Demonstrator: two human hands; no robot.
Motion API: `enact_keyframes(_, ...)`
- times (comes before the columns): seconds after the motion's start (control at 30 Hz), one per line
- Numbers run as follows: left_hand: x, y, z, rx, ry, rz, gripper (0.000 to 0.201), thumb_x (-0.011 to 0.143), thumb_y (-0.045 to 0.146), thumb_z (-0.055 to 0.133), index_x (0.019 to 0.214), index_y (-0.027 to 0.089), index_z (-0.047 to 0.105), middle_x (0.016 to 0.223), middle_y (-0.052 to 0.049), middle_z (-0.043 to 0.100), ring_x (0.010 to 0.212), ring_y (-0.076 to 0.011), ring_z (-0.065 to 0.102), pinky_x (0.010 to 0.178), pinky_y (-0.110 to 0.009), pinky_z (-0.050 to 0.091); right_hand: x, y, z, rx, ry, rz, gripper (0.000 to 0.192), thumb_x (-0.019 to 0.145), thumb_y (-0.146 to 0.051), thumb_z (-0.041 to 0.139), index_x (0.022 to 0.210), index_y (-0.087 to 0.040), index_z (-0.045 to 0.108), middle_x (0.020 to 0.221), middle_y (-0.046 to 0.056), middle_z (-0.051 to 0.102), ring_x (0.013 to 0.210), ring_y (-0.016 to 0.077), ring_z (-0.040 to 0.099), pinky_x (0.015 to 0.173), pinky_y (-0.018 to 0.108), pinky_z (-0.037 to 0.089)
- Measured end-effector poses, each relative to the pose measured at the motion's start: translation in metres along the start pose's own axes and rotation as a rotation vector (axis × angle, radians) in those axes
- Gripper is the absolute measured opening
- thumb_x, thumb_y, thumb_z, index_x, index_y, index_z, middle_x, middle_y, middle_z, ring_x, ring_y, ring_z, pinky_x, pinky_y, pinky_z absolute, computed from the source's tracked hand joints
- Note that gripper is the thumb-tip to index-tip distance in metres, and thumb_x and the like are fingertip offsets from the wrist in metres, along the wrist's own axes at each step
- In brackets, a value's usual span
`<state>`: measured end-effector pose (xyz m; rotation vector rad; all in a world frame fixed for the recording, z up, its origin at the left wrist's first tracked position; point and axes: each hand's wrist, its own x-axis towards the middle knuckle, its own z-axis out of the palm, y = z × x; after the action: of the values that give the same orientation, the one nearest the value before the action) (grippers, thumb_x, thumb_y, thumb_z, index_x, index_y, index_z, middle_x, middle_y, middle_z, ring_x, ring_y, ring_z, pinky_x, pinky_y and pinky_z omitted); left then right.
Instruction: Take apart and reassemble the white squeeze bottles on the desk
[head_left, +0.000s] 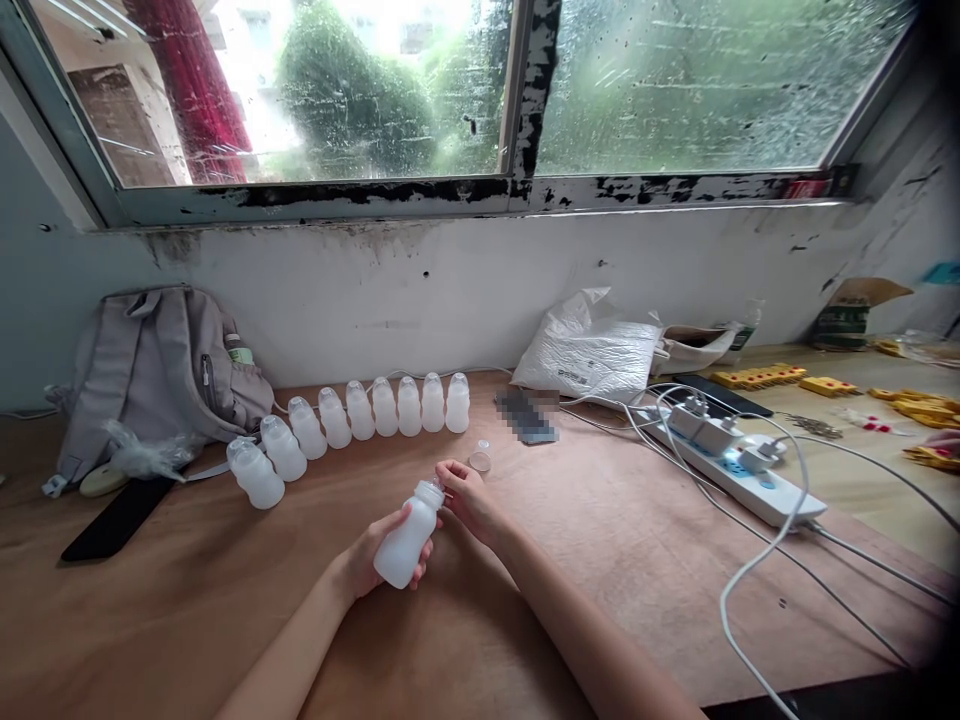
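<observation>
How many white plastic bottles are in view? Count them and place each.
10. Nine stand in a curved row on the table in front of the backpack and wall; one bottle is held in the left hand. None appear hidden.

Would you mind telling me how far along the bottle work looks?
Nine white bottles already stand in a curved row. The left hand holds a tenth bottle while the right hand works at its neck. A clear cap lies loose on the table.
</observation>
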<state>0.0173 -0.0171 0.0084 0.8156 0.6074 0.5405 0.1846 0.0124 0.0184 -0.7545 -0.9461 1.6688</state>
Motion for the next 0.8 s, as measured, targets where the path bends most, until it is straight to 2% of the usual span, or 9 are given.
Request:
enact_keyframes(0.13,0.001,0.002,-0.001,0.007,-0.025,0.03,0.058,0.08,0.058,0.029,0.113,0.013,0.046,0.073,-0.006,0.055,0.05,-0.0137,0.055,0.045,-0.025,0.042,0.001,0.001,-0.002,-0.003,-0.055,0.046,0.029,0.069,-0.044,0.062,0.064,-0.017,0.052,0.06,-0.002,0.053,0.048,0.0092,0.046,0.049,0.024,0.038)
enact_keyframes(0.23,0.0,0.004,-0.001,0.003,-0.02,0.035,0.057,0.081,0.055,0.03,0.114,0.012,0.046,0.077,-0.007,0.056,0.052,-0.0146,0.056,0.046,-0.025,0.042,0.003,0.001,-0.006,0.022,-0.058,0.006,0.024,0.067,-0.039,0.065,0.065,-0.017,0.056,0.063,-0.001,0.055,0.054,0.0107,0.048,0.051,0.025,0.04)
enact_keyframes(0.33,-0.001,0.005,0.0,0.005,-0.014,0.044,0.055,0.082,0.053,0.031,0.115,0.011,0.046,0.077,-0.008,0.056,0.052,-0.0147,0.056,0.045,-0.025,0.041,0.006,0.003,-0.011,0.051,-0.068,-0.014,0.022,0.066,-0.036,0.066,0.074,-0.017,0.061,0.071,0.001,0.057,0.063,0.0137,0.052,0.052,0.026,0.041)
enact_keyframes(0.5,-0.003,0.008,0.003,0.06,0.012,0.057,0.053,0.081,0.053,0.035,0.113,0.012,0.047,0.081,-0.009,0.057,0.056,-0.0157,0.057,0.05,-0.027,0.044,0.015,0.007,-0.022,0.097,0.025,-0.077,0.024,0.064,-0.032,0.068,0.083,-0.019,0.065,0.084,0.003,0.061,0.079,0.0154,0.056,0.072,0.028,0.043)
enact_keyframes(0.57,-0.009,0.01,0.004,0.124,0.056,0.106,0.05,0.078,0.051,0.044,0.11,0.012,0.048,0.087,-0.011,0.058,0.064,-0.0178,0.059,0.055,-0.029,0.045,0.017,0.008,-0.026,0.097,0.062,-0.097,0.024,0.064,-0.032,0.068,0.084,-0.019,0.065,0.086,0.003,0.062,0.081,0.015,0.056,0.076,0.029,0.042)
enact_keyframes(0.63,-0.021,0.013,0.002,0.212,0.125,0.217,0.051,0.072,0.045,0.057,0.111,0.014,0.047,0.096,-0.013,0.058,0.078,-0.0212,0.059,0.062,-0.029,0.046,0.019,0.008,-0.03,0.069,0.091,-0.099,0.023,0.064,-0.032,0.068,0.082,-0.019,0.065,0.084,0.003,0.062,0.078,0.0149,0.056,0.074,0.029,0.043)
enact_keyframes(0.7,-0.039,0.016,-0.005,0.303,0.255,0.364,0.059,0.065,0.038,0.067,0.115,0.016,0.044,0.104,-0.013,0.057,0.093,-0.0242,0.055,0.07,-0.03,0.046,0.021,0.01,-0.034,0.03,0.129,-0.081,0.024,0.063,-0.033,0.068,0.081,-0.018,0.065,0.079,0.003,0.062,0.071,0.0139,0.056,0.067,0.028,0.044)
enact_keyframes(0.73,-0.05,0.018,-0.012,0.347,0.357,0.441,0.062,0.063,0.036,0.069,0.116,0.016,0.043,0.106,-0.012,0.057,0.097,-0.0246,0.054,0.074,-0.031,0.045,0.022,0.011,-0.036,0.013,0.148,-0.07,0.025,0.062,-0.034,0.068,0.08,-0.018,0.065,0.076,0.003,0.061,0.067,0.0131,0.056,0.063,0.026,0.044)
enact_keyframes(0.8,-0.074,0.021,-0.031,0.433,0.646,0.575,0.062,0.058,0.033,0.071,0.113,0.017,0.046,0.107,-0.009,0.057,0.099,-0.0239,0.053,0.081,-0.032,0.044,0.024,0.014,-0.038,-0.034,0.181,-0.059,0.026,0.062,-0.036,0.068,0.08,-0.018,0.065,0.071,0.001,0.059,0.06,0.0115,0.053,0.056,0.024,0.043)
